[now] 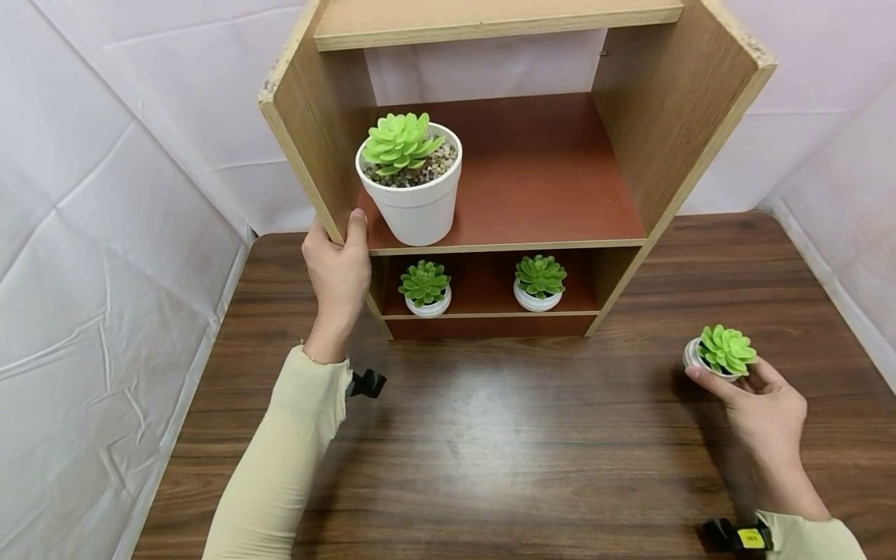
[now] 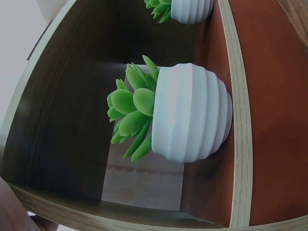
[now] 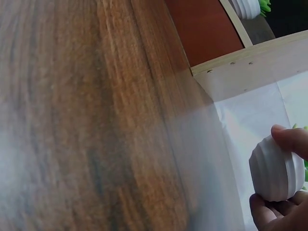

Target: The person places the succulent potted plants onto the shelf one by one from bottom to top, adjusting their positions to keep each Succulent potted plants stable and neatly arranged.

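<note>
My left hand (image 1: pixel 339 274) grips the left side panel of a wooden shelf unit (image 1: pixel 700 117), thumb on its inner face. Over at the right, my right hand (image 1: pixel 770 412) holds a small potted succulent (image 1: pixel 726 350) between thumb and fingers, its ribbed white pot (image 3: pixel 272 168) tilted. A larger potted succulent (image 1: pixel 420 202) stands on the red-brown middle board, close to the left panel. On the lower board sit two small succulents, a left one (image 1: pixel 427 289) and a right one (image 1: pixel 539 284); the left wrist view shows a ribbed pot (image 2: pixel 192 113) up close.
The shelf unit stands at the back of a dark wood table (image 1: pixel 483 435). White sheeting (image 1: pixel 126 233) hangs behind it and along both sides. An upper board (image 1: pixel 490 19) spans the unit above the large pot.
</note>
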Available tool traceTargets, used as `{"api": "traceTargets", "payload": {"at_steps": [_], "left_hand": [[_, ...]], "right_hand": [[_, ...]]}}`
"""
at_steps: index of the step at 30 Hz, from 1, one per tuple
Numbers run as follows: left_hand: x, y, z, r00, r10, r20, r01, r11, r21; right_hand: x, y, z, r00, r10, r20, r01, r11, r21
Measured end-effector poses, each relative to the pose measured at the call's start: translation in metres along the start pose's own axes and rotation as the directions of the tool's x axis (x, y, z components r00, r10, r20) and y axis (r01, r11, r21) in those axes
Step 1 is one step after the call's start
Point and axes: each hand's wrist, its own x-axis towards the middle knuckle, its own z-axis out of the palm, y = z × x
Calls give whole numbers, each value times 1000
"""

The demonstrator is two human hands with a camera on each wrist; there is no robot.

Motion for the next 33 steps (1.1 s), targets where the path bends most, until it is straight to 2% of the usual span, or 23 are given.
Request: {"api": "traceTargets", "payload": {"at_steps": [3, 6, 14, 24, 30, 33], "left_hand": [[-3, 14, -2, 1000, -6, 1, 6, 1000, 3], [-3, 14, -2, 1000, -4, -2, 4, 1000, 4], [6, -25, 1, 1000, 5, -5, -5, 1000, 5], [7, -27, 0, 1000, 17, 8, -17, 1000, 3], [7, -26, 0, 1000, -10, 21, 10, 1000, 5], [6, -27, 0, 1000, -1, 20, 1, 1000, 0]], "right_hand": [[-1, -1, 2, 1000, -24, 0, 24, 999, 31], [-3, -2, 4, 999, -50, 7, 50, 997, 58], [-4, -5, 9, 998, -57, -37, 57, 998, 22], [-7, -12, 14, 997, -68, 45, 60, 986, 154], [-12, -17, 19, 986, -130, 109, 104, 972, 212], [-15, -19, 20, 980, -148, 131, 117, 969, 219]]}}
